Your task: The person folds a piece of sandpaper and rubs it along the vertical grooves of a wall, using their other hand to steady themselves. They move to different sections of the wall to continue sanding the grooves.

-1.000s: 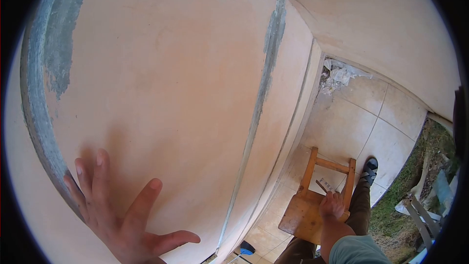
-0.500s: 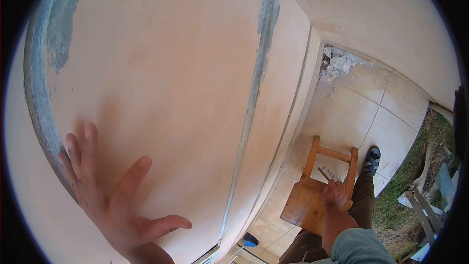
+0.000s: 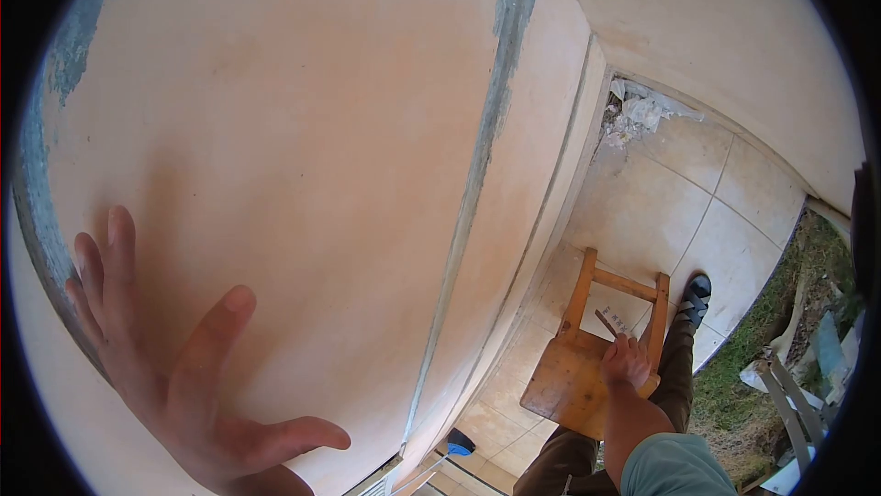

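My left hand (image 3: 174, 377) is spread flat against a peach-coloured plastered wall (image 3: 303, 156), fingers apart, holding nothing. Far below, my right hand (image 3: 626, 363) is closed around a thin dark tool (image 3: 607, 323) with a reddish handle, and rests on the back edge of a small wooden chair (image 3: 574, 377). My leg and sandalled foot (image 3: 695, 299) stand beside the chair on the tiled floor.
Grey plaster strips (image 3: 486, 147) run down the wall. Crumpled white rubble (image 3: 638, 115) lies in the floor corner. The beige tiles (image 3: 688, 221) end at grass (image 3: 780, 340) on the right, where white frame pieces (image 3: 785, 395) lie. A blue object (image 3: 462, 445) sits at the wall's base.
My left hand has slid leftward and slightly up along the wall. The right hand stays on the chair with the tool.
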A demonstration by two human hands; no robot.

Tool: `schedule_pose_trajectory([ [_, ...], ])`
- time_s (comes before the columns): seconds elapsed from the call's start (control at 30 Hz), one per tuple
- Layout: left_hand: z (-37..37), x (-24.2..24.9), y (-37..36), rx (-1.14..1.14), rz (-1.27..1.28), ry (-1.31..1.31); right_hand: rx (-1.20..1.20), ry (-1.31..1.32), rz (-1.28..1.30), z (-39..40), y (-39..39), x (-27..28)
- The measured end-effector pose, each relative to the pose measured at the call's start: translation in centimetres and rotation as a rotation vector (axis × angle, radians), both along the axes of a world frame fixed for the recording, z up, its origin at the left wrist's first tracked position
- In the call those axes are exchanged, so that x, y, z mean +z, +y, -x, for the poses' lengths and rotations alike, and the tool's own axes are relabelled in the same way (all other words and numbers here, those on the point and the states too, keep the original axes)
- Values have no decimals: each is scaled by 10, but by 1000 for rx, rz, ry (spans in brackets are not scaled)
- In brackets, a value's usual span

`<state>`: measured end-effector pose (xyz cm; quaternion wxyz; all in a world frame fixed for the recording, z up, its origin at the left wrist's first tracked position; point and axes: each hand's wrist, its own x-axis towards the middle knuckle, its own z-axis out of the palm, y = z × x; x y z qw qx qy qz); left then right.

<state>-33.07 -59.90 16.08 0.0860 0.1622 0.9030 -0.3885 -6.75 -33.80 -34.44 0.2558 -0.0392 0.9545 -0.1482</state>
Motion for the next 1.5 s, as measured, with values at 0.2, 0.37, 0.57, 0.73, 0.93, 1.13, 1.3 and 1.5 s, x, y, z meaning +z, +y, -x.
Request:
schedule_pose_trajectory([
  [0.2,0,-2,3,-3,9,14,-5,-30,-38,3,-2,5],
  [0.37,3,1,4,21,9,-1,-14,-50,-32,0,-2,3],
  [0.57,4,-4,2,6,15,33,-30,-71,-56,4,-6,8],
  [0.73,3,-7,-2,-65,-36,74,-49,-53,-33,5,-6,12],
  [0.93,-3,-10,-8,-189,-48,108,-75,87,-33,0,-7,11],
  [1.13,-9,-17,-15,-258,-86,163,-133,158,-2,-7,-6,10],
  [1.3,-30,-34,-9,-264,108,269,-143,145,-24,-7,-5,16],
  [1.5,-77,-21,-7,-222,134,188,-108,141,-33,1,-3,14],
])
